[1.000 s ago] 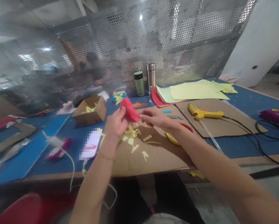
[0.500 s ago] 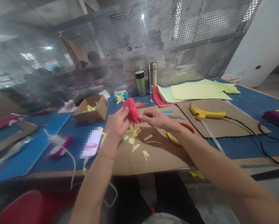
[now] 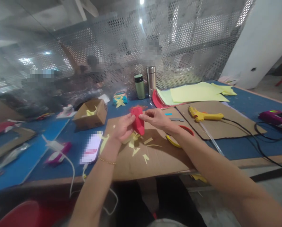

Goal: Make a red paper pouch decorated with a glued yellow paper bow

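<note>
A folded piece of red paper point(image 3: 138, 121) is held up over the cardboard sheet point(image 3: 124, 167). My left hand point(image 3: 124, 126) pinches its left side between thumb and fingers. On the upper right side, my right hand point(image 3: 156, 119) grips it with thumb and fingertips. Beneath the hands lie yellow paper cutouts point(image 3: 131, 143) and thin scraps, partly covered by the red paper. Scissors with red and yellow handles point(image 3: 175, 142) rest under my right forearm. Beyond them are a grey blade-like piece point(image 3: 176, 119) and a small blue strip point(image 3: 168, 114).
A yellow glue gun point(image 3: 205, 116) with a glue stick lies on cardboard at the right, its black cord trailing rightward. Left stand a cardboard box point(image 3: 91, 121) and a phone point(image 3: 92, 148) on a white cable. Two flasks point(image 3: 139, 86) and yellow sheets point(image 3: 197, 93) are at the back.
The red paper has turned from a slant to nearly upright and come slightly lower. My right hand has shifted from its lower corner to its upper right side.
</note>
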Demonstrator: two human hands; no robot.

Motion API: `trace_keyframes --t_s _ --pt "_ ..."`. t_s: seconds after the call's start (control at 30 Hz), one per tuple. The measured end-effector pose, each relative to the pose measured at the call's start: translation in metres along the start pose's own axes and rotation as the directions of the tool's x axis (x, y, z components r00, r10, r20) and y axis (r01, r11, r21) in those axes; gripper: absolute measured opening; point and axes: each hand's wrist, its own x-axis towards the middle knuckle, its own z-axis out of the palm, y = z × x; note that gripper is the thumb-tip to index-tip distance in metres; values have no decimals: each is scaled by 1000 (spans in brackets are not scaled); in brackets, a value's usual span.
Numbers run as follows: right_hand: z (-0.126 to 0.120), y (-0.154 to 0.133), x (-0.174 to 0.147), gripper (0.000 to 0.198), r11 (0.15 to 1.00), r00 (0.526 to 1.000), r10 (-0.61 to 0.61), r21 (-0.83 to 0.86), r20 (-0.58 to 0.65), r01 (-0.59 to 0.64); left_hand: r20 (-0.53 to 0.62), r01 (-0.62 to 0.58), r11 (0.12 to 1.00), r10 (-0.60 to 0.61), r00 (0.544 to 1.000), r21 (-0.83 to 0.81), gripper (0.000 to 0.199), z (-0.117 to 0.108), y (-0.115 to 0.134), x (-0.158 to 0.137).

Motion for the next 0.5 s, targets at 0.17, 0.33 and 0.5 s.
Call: trace_keyframes --t_s 0.17,0.33,0.5 --pt "-2 0 2 72 997 996 -46 57 -75 50 76 42 998 -45 996 43 30 0 0 -3" --pt "-5 -1 2 74 996 980 -38 71 -194 52 130 81 994 -89 987 68 38 -2 0 -3" --pt "-8 -4 1 66 985 979 -118 106 -167 137 128 82 993 -92 987 80 35 -3 0 -3"
